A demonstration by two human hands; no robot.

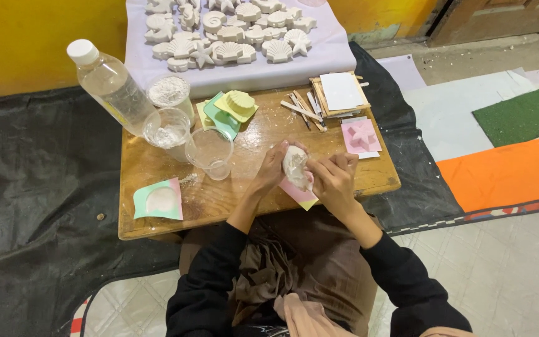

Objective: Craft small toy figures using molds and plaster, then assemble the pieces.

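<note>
Your left hand (271,167) and right hand (334,178) are both closed around a white plaster piece (295,167), fingers curled and pinching it from either side, just above the near edge of the wooden counter (251,200). Under it sits a pink mould sheet (299,192) that pokes out past that edge. Plaster like this is likely brittle, so squeezing hard or twisting it could snap a thin part; and since you hold it right at the edge, a slip would probably send it into your lap or onto the floor. The overhanging pink sheet could also be nudged off by a wrist. Just beside your left hand stands an empty clear plastic cup (210,151), light enough to tip if your knuckles brush it; behind it are two more cups holding white powder (168,92), and a tilted clear bottle (112,84) with a white cap, all crowded together, so one knock may spill powder over the counter. To the far left lies a green and pink mould (159,199), further back a yellow shell mould (239,103), to the right a pink star mould (360,135) and a stack of flat sticks and sheets (335,95). Beyond the counter, finished shell and starfish casts (226,31) lie on a pale cloth.
</note>
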